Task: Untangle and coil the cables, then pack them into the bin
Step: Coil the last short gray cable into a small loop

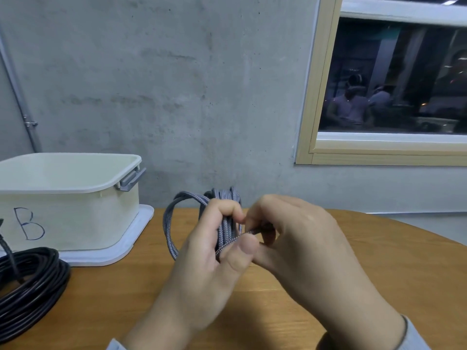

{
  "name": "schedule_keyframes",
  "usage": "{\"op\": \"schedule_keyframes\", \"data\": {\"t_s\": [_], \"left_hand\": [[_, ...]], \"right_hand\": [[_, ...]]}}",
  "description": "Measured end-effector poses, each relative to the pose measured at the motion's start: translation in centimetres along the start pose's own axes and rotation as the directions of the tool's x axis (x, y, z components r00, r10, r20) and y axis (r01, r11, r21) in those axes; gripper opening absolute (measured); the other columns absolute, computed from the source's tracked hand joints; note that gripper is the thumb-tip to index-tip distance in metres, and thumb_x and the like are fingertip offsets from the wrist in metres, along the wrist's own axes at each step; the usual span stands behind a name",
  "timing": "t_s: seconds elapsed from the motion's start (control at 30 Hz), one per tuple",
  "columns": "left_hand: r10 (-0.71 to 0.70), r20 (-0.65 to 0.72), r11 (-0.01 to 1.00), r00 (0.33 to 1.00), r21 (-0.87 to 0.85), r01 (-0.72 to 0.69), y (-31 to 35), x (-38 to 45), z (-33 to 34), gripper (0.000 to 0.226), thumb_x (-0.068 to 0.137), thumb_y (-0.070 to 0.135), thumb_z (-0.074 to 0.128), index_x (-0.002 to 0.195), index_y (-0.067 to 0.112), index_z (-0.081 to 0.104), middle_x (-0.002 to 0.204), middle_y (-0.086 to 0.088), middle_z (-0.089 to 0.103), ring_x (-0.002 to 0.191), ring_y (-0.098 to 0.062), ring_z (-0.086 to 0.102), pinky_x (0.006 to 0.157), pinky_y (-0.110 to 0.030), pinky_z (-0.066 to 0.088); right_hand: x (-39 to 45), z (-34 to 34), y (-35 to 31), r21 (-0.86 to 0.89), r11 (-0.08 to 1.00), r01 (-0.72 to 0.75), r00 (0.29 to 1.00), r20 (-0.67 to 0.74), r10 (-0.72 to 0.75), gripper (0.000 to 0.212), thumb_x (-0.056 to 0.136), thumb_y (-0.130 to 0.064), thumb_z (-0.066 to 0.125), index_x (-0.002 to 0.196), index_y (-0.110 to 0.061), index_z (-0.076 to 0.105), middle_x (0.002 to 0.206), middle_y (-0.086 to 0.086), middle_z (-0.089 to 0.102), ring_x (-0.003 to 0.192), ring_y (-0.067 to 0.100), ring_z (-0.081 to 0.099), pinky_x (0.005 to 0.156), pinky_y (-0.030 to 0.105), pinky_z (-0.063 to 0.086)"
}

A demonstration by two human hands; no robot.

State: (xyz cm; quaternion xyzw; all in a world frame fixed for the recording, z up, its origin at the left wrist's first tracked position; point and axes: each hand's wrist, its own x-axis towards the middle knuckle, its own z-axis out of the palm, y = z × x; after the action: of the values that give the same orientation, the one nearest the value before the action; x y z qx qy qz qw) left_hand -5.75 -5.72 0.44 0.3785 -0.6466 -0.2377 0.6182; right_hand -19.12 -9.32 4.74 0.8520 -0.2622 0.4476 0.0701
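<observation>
Head view: hands [250, 238] curled round grey cable [169, 223]

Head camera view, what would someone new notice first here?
First, at centre, the left hand gripping a bundled grey braided cable above the round wooden table, while the right hand pinches one strand. Then the cream plastic bin marked "B" at left, standing on its pale lid. A coiled black cable lies at the lower left.

Workshop-like room: bare concrete wall [177, 84], conduit pipe [17, 97], wooden table [353, 248], interior window [391, 77].
</observation>
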Motion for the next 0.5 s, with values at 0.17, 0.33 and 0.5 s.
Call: {"op": "schedule_keyframes", "data": {"t_s": [0.17,0.33,0.5], "left_hand": [[-0.031,0.031,1.000,0.999,0.008,0.030,-0.1,0.4,-0.1,0.051,0.061,0.087,0.053,0.091,0.046,0.059,0.051,0.014,0.055,0.045,0.005,0.046,0.049,-0.012,0.039],[-0.121,0.088,0.987,0.989,-0.100,0.129,0.6,0.6,-0.3,0.058,0.063,0.077,0.065,0.107,0.041,0.056,0.049,0.003,0.056,0.031,-0.003,0.039,0.036,-0.021,0.035],[-0.167,0.135,0.967,0.977,-0.168,0.189,1.2,0.5,-0.7,0.043,0.069,0.040,0.070,0.109,0.041,0.055,0.043,0.000,0.048,0.028,-0.008,0.035,0.036,-0.019,0.035]], "right_hand": [[0.0,0.3,0.9,0.103,0.993,0.058,0.998,0.009,-0.059,0.014,0.078,-0.033,0.059,0.081,-0.019,0.060,0.071,-0.012,0.058,0.067,0.007,0.042,0.056,0.019,0.034],[-0.1,-0.1,1.8,0.183,0.983,-0.008,1.000,0.005,0.007,0.016,0.085,-0.037,0.052,0.087,-0.023,0.059,0.078,-0.016,0.055,0.073,0.003,0.046,0.065,0.017,0.038],[-0.1,0.2,2.7,0.307,0.949,-0.065,0.998,0.002,0.067,0.020,0.089,-0.030,0.049,0.095,-0.027,0.068,0.084,-0.013,0.058,0.083,0.005,0.055,0.072,0.013,0.040]]}}
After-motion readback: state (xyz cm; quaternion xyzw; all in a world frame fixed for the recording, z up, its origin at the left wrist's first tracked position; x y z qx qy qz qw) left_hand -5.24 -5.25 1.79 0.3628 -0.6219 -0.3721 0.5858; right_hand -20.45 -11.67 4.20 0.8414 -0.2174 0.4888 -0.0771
